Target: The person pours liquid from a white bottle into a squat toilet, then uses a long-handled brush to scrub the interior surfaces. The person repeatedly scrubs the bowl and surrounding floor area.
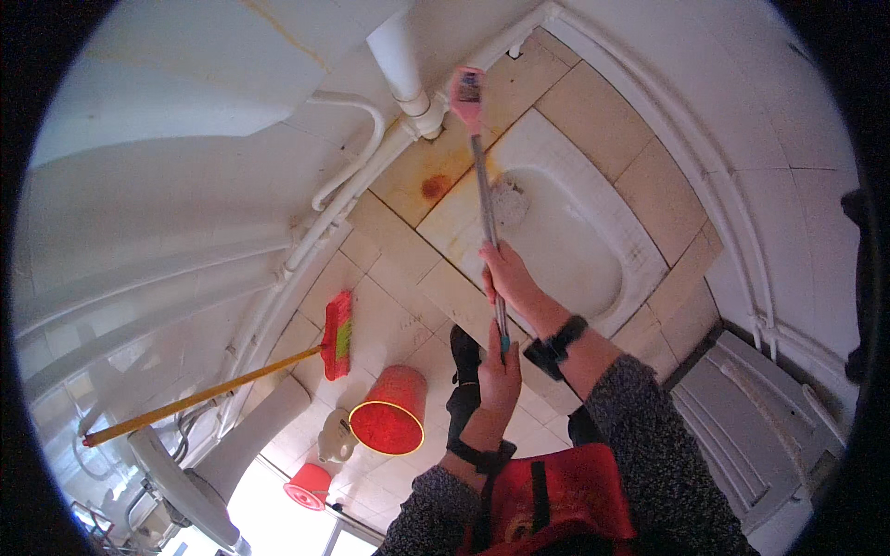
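My right hand [511,278] is closed around the metal pole of a long-handled cleaning tool [487,198]. Lower down, my left hand [497,379] grips the same pole near its teal end. The tool's pink head [467,97] is slightly blurred and appears before the wall pipes, beyond the squat toilet; whether it touches anything I cannot tell. Beneath the pole lies the white ceramic squat toilet [633,260], set in a tiled step. A whitish, rough-looking mass [511,203] sits at the far end of its basin, partly covered by the pole.
White pipes [334,208] run along the left wall, with a thick vertical pipe [396,62] in the corner. A red broom [337,337] leans at left. Nearby stand a red bucket [389,410], a beige jug [336,436], a smaller red bucket [308,486] and a pedestal washbasin [257,431].
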`<control>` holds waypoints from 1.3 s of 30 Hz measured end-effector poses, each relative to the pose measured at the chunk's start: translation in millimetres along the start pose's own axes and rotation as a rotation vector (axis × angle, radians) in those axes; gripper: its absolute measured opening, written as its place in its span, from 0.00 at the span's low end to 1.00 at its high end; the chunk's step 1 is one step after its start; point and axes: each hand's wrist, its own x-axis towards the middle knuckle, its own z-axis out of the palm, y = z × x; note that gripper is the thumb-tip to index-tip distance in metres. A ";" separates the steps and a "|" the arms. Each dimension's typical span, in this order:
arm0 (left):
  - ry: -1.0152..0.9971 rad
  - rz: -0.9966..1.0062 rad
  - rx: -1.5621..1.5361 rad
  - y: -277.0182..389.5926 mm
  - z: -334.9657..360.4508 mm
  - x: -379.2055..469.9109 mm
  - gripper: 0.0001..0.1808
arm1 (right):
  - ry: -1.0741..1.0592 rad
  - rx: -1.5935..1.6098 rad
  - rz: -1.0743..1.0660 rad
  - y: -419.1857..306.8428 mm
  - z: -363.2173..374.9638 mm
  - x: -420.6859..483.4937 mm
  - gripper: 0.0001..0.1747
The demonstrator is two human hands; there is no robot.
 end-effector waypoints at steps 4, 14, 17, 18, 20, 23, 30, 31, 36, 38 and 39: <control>-0.128 -0.111 -0.246 52.2 10.2 75.1 0.25 | 0.206 -0.233 0.172 -43.2 -25.8 72.8 0.20; -0.165 -0.155 -0.124 75.8 9.6 69.8 0.28 | 0.243 -0.116 -0.087 -52.9 -25.8 64.2 0.22; -0.166 -0.056 -0.065 41.6 9.7 56.6 0.28 | 0.195 -0.378 0.046 -42.3 -24.4 70.8 0.27; -0.153 0.128 -0.026 30.4 8.3 53.7 0.28 | 0.257 -0.457 -0.044 -45.7 -41.1 83.5 0.29; -0.109 0.134 0.128 8.4 0.1 44.0 0.29 | 0.406 -0.645 -0.204 -57.7 -93.8 112.1 0.31; -0.108 0.080 0.238 -26.9 -32.4 -1.6 0.31 | 0.642 -0.814 -0.151 -85.7 -171.6 148.3 0.28; -0.186 -0.225 0.535 -89.2 -87.5 -103.4 0.29 | 0.620 -1.281 -0.324 -117.9 -151.8 100.7 0.25; -0.145 -0.190 0.541 -93.0 -88.4 -107.2 0.29 | 0.511 -1.282 -0.172 -112.4 -143.7 88.0 0.25; -0.136 -0.033 0.632 -107.0 -78.8 -104.3 0.31 | 0.492 -1.201 -0.242 -111.9 -166.3 84.4 0.26; -0.149 0.014 0.707 -113.0 -74.6 -105.3 0.31 | 0.585 -1.116 -0.164 -135.8 -194.6 107.2 0.27; -0.149 0.034 0.750 -116.3 -73.4 -106.7 0.31 | 0.640 -1.018 -0.189 -141.9 -201.5 114.2 0.28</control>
